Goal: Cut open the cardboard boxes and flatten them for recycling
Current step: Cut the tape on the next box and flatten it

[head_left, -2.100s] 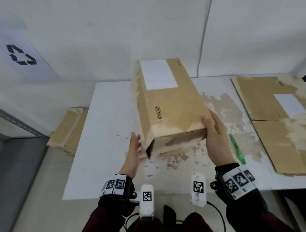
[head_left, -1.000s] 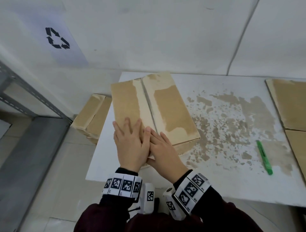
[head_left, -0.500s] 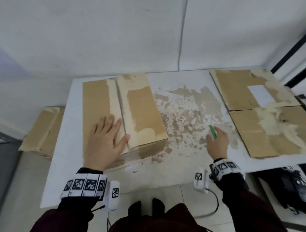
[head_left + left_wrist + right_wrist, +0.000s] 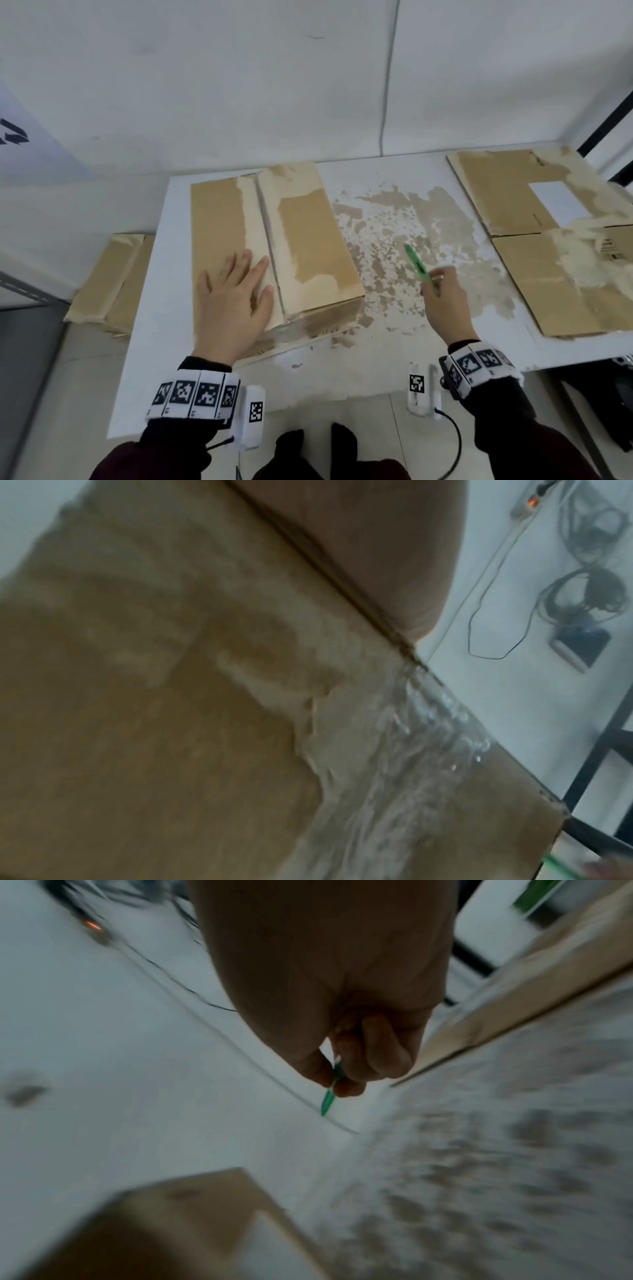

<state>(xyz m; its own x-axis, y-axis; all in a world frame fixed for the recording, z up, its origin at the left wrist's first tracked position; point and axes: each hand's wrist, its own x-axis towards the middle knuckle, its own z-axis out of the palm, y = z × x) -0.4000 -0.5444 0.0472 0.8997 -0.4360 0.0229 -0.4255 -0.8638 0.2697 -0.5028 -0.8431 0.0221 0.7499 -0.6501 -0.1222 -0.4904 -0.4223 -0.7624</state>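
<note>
The left hand (image 4: 233, 305) lies flat and spread on the box (image 4: 274, 246), palm down on the flap left of the taped middle seam, fingers straight and pointing toward the wall. The right hand (image 4: 445, 301) is off to the right of the box, above the bare, scuffed part of the table (image 4: 342, 377), with its fingertips (image 4: 349, 1088) pinched round the near end of a green cutter (image 4: 416, 263); the cutter's far end points away and toward the box. The wrist view is too blurred to tell whether a blade is out.

The box sits closed on the left half of the table, its seam still sealed with clear tape (image 4: 428, 723). To the right of the box, at the table's far right, flattened cardboard (image 4: 548, 246) is laid out. Left of the box, below the table edge, another box (image 4: 109, 284) rests on the floor.

The main risk, as I judge it, is the steadying thumb: it lies just beside the seam, so a cut drawn toward the person could slip into it. The light fingertip pinch could also let the cutter twist or skid on the glossy tape.
</note>
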